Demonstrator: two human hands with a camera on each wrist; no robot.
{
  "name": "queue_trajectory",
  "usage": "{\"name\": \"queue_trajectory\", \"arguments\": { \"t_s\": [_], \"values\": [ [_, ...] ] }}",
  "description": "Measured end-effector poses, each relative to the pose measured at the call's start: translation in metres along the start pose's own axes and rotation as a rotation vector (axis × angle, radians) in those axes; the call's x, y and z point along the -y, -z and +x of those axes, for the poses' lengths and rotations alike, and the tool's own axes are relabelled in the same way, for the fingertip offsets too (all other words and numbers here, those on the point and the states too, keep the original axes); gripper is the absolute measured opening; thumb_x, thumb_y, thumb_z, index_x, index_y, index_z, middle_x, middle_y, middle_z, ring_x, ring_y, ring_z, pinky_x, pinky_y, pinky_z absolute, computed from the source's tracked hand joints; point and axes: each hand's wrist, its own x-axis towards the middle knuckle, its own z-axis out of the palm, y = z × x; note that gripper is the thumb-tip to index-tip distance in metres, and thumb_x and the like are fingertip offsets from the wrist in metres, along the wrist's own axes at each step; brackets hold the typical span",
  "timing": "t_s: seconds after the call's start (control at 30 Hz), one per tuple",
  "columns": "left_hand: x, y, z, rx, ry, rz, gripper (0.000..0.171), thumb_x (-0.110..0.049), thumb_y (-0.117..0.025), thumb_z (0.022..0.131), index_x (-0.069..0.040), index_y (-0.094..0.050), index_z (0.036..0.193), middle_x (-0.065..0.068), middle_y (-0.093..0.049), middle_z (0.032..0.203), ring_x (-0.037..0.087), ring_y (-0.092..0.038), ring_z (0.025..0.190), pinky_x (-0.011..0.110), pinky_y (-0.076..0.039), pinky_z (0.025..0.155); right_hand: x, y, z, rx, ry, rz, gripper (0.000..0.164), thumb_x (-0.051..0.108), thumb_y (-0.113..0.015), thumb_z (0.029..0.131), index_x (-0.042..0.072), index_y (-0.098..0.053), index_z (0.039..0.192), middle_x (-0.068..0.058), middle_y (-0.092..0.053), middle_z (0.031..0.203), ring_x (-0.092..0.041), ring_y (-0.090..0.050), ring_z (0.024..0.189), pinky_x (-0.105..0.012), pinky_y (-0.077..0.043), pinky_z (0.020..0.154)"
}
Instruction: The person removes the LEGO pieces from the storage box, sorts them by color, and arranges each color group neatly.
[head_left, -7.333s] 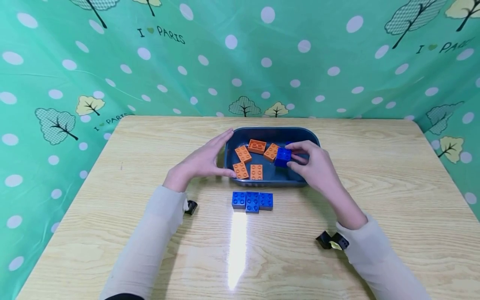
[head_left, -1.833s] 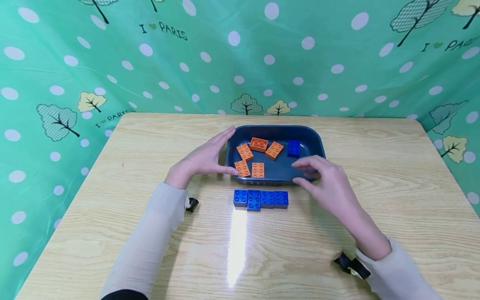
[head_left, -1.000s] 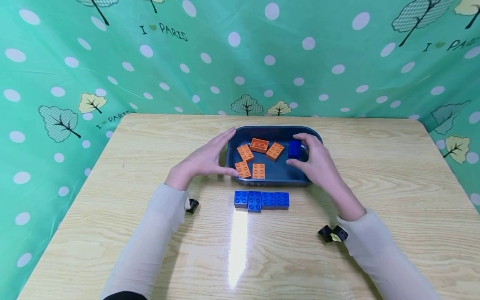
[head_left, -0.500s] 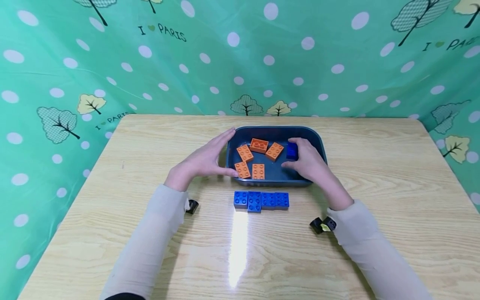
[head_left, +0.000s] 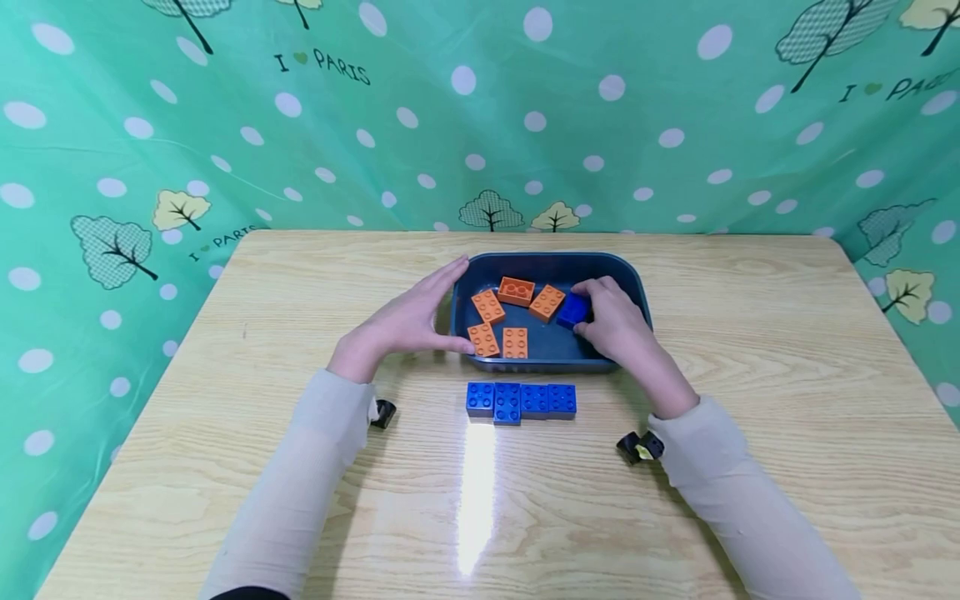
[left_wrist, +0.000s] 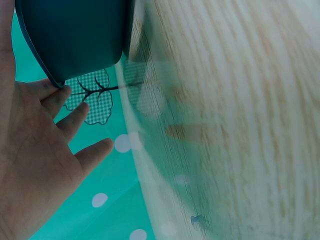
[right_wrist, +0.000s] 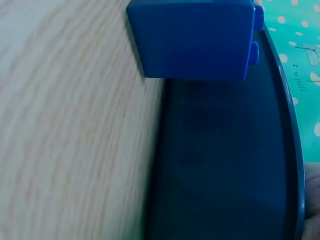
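My right hand (head_left: 618, 325) reaches over the front right rim of a dark blue plastic bin (head_left: 555, 364) and pinches a blue toy building brick (head_left: 573, 311) inside it. That brick sits slightly turned beside an orange brick (head_left: 547, 302). Around the bin's left end my left hand (head_left: 408, 317) spreads, thumb at the front corner and fingertips at the rear one. In the left wrist view its fingers stretch out straight, the index at the rim. Several more orange bricks (head_left: 515, 342) lie scattered in the bin's left half, one on its side.
A row of several blue bricks (head_left: 507, 402) stands side by side in front of the bin, the second from the left jutting forward. The right wrist view shows one brick (right_wrist: 192, 40) up close. A green dotted cloth (head_left: 480, 125) hangs behind the wooden table (head_left: 750, 333).
Within the last second my right hand has closed on the blue brick and moved it left, turning it. Since the oldest frame, the row on the table has gained a brick at its right end.
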Motion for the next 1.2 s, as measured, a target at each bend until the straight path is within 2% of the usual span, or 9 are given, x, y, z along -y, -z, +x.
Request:
{"name": "queue_trajectory", "arguments": {
  "t_s": [0.2, 0.33, 0.5, 0.87, 1.2],
  "values": [
    [0.001, -0.001, 0.000, 0.003, -0.007, 0.008, 0.126, -0.065, -0.077, 0.073, -0.022, 0.002, 0.162, -0.001, 0.003, 0.170, 0.028, -0.004, 0.158, 0.053, -0.014, 0.128, 0.000, 0.000, -0.003, -0.044, 0.020, 0.009, 0.051, 0.006, -0.066, 0.094, 0.004, -0.050, 0.142, -0.022, -0.044, 0.147, -0.041, -0.047, 0.130, -0.059, -0.043, 0.111],
    [0.002, -0.002, 0.000, 0.002, -0.014, 0.008, 0.128, -0.070, -0.075, 0.071, -0.023, 0.001, 0.162, 0.001, 0.002, 0.170, 0.027, -0.005, 0.157, 0.054, -0.015, 0.127, 0.000, 0.002, -0.008, -0.096, 0.037, 0.060, 0.050, 0.005, -0.067, 0.092, 0.003, -0.053, 0.140, -0.021, -0.046, 0.144, -0.039, -0.050, 0.126, -0.057, -0.048, 0.106],
    [0.001, -0.002, 0.000, -0.004, -0.012, 0.004, 0.127, -0.068, -0.077, 0.071, -0.024, 0.001, 0.162, 0.001, 0.001, 0.171, 0.027, -0.005, 0.157, 0.054, -0.016, 0.127, 0.002, 0.008, -0.017, -0.136, 0.080, 0.121, 0.050, 0.004, -0.068, 0.091, 0.004, -0.054, 0.139, -0.022, -0.049, 0.141, -0.038, -0.054, 0.123, -0.054, -0.051, 0.104],
    [0.002, -0.002, 0.000, -0.013, -0.018, 0.007, 0.126, -0.063, -0.079, 0.073, -0.021, 0.000, 0.162, 0.002, 0.001, 0.171, 0.029, -0.006, 0.157, 0.053, -0.015, 0.127, 0.002, 0.025, -0.052, -0.145, 0.184, 0.260, 0.047, 0.000, -0.070, 0.089, 0.003, -0.056, 0.135, -0.020, -0.051, 0.138, -0.037, -0.055, 0.126, -0.049, -0.049, 0.109],
    [0.000, 0.000, -0.001, -0.007, -0.003, 0.008, 0.125, -0.061, -0.079, 0.074, -0.022, 0.001, 0.162, -0.001, 0.002, 0.170, 0.027, -0.005, 0.158, 0.052, -0.015, 0.128, -0.007, 0.028, -0.086, -0.162, 0.270, 0.276, 0.040, -0.005, -0.077, 0.082, 0.003, -0.064, 0.120, -0.017, -0.060, 0.125, -0.036, -0.062, 0.118, -0.046, -0.054, 0.102]
  ]
}}
